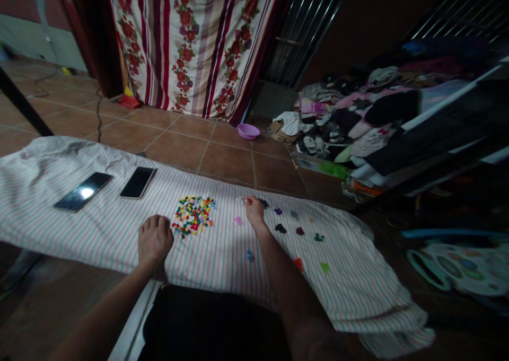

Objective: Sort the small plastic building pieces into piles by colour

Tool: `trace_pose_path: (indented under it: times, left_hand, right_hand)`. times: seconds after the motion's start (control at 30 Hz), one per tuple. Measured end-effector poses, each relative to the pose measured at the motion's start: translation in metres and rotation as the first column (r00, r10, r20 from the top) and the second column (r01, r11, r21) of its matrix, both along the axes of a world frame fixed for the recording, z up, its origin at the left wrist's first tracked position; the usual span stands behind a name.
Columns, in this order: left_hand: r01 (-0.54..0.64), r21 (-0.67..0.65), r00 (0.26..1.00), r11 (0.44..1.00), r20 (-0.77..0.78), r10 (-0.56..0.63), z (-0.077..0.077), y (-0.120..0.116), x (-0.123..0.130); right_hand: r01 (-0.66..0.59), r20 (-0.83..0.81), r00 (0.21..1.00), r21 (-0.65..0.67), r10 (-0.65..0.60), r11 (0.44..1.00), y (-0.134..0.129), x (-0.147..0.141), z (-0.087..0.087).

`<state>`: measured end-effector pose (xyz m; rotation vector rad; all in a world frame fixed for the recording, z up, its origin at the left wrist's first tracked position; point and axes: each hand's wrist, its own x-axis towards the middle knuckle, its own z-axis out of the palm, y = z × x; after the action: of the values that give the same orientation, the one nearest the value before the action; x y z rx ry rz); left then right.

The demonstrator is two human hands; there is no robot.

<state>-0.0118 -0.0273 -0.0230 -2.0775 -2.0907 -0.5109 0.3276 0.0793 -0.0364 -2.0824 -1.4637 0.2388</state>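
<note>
My left hand [155, 239] lies flat on the striped cloth [222, 265], just left of a loose pile of small multicoloured beads [194, 215]. Right of that pile, my right hand [255, 211] reaches down with its fingers pinched together over a few pale and reddish pieces; what is between the fingertips is too small to make out. Around the right hand sit little single-colour groups: pink beads [238, 220], blue beads [249, 255], black beads [280, 228], dark red beads [299, 231], dark green beads [318, 237] and lime beads [325, 267]. My right forearm partly covers some orange beads [298, 264].
Two phones, one with a bright reflection [83, 191] and one dark [138, 182], lie on the cloth at left. Beyond the table are a purple basin [248, 132], a floral curtain [191, 43] and a heap of clothes [358, 106].
</note>
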Motion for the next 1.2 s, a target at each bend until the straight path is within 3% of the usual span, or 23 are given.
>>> trace_pose_path:
  times: [0.13,0.8,1.03,1.2]
  left_hand:
    - [-0.01,-0.008,1.0,1.0,-0.002,0.01,0.001,0.0,0.0]
    - [-0.01,-0.035,0.999,0.999,0.03,0.011,0.004,-0.001,0.001]
    - [-0.013,-0.024,1.0,1.0,0.023,0.013,0.003,-0.001,0.001]
    - [-0.015,-0.022,1.0,1.0,0.017,0.015,0.003,-0.001,0.0]
  right_hand:
    - [0.036,0.007,0.999,-0.004,-0.036,0.999,0.008,0.003,-0.007]
    - [-0.172,0.065,0.983,0.035,0.169,0.985,0.009,-0.005,-0.013]
    - [-0.155,0.014,0.988,0.104,0.155,0.982,0.007,-0.002,-0.014]
    - [-0.125,-0.02,0.992,0.057,0.126,0.991,0.006,-0.003,-0.012]
